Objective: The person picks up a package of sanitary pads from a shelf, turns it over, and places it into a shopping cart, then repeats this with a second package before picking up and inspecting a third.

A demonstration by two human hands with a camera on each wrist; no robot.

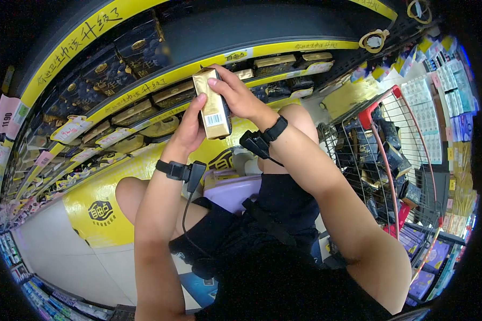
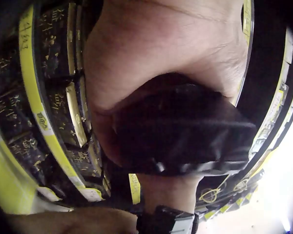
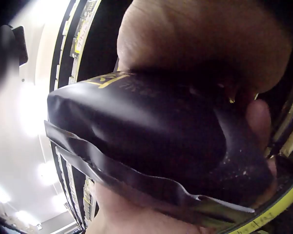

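Observation:
Both hands hold a pack of sanitary pads [image 1: 213, 101] in front of the shelf, its gold side with a barcode turned up in the head view. My left hand [image 1: 189, 128] grips the near left side, thumb along the edge. From the upper right, my right hand [image 1: 240, 95] holds it with the thumb on the gold face. The left wrist view shows the black wrapper [image 2: 185, 129] against the left palm. In the right wrist view the dark pack [image 3: 151, 122] has a crimped seam and yellow print, with fingers partly hidden behind it.
Shelves with yellow price strips [image 1: 160, 80] hold rows of dark and gold packs [image 1: 136, 115]. A wire shopping cart [image 1: 396, 150] with several dark packs stands to the right. Below the hands is a purple stool [image 1: 233, 192], between the person's bent legs.

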